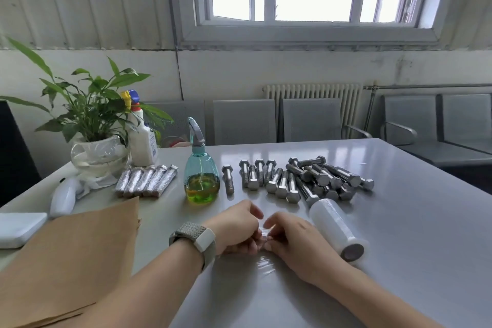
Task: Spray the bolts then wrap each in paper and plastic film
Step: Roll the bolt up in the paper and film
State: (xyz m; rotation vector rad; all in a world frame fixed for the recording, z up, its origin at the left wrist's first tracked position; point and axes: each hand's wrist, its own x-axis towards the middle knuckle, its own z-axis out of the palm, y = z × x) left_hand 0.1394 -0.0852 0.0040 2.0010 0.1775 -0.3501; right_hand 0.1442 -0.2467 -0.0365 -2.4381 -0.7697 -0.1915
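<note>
- Clear plastic film (264,234) is bunched between your two hands, dead centre near the front of the grey table (399,221). Whatever's inside it is too covered to make out.
- Your left hand (237,229) has its fingers curled in, pinching the film from the 9 o'clock side. There's a watch (198,238) on that wrist.
- Your right hand (290,237) comes in from 3 o'clock, fingertips also curled and pinching the same bit of film. The two hands nearly touch.
- A loose tail of film lies on the table just at 6 o'clock of your hands.
- The film roll (336,229) lies on its side just beside your right hand, at 3 o'clock.
- Bare bolts (300,181) are at 12 to 1 o'clock of your hands: some in a rough row, the rest piled up.
- The spray bottle (201,170) with yellow-green liquid stands upright at 11 o'clock.
- Wrapped bolts (146,181) sit side by side at 10 o'clock, left of the bottle.
- Brown paper (80,255) is stacked at 8 to 9 o'clock.
- A potted plant (95,125) stands at the far left corner.
</note>
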